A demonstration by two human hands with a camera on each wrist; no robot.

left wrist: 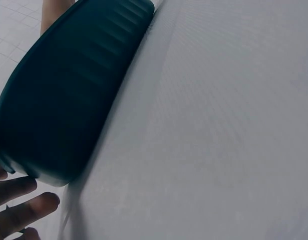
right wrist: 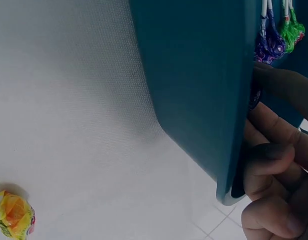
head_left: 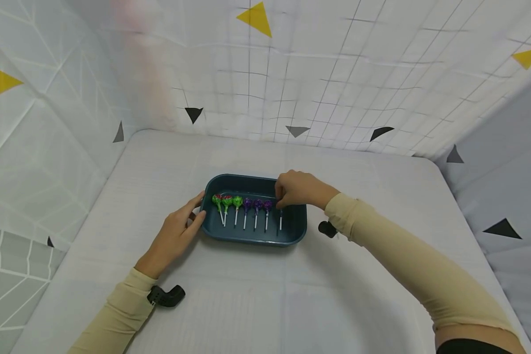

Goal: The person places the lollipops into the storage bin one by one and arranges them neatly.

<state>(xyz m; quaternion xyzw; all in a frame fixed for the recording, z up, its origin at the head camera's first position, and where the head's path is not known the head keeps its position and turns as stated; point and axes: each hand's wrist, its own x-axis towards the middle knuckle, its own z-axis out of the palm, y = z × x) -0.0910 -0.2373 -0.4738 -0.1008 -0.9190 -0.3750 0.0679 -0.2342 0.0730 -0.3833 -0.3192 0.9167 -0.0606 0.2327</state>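
A dark teal plastic tray (head_left: 254, 241) holds a row of wrapped lollipops, sticks toward me. Green ones (head_left: 237, 201) lie at the left, purple ones (head_left: 258, 204) to their right. At the row's right end my right hand (head_left: 303, 189) reaches in over the far rim and pinches another lollipop (head_left: 280, 222) by its head. Its stick shows below the fingers; a bit of dark purple wrapper appears in the right wrist view. My left hand (head_left: 172, 236) rests against the tray's left end, fingers (left wrist: 31, 210) fairly straight and touching the wall.
A yellow-wrapped lollipop (right wrist: 14, 215) lies on the white table outside the tray, visible only in the right wrist view. White cloth walls (head_left: 336, 73) with lines and triangles enclose the table's back and sides. Black wrist cameras (head_left: 165, 296) sit on both wrists.
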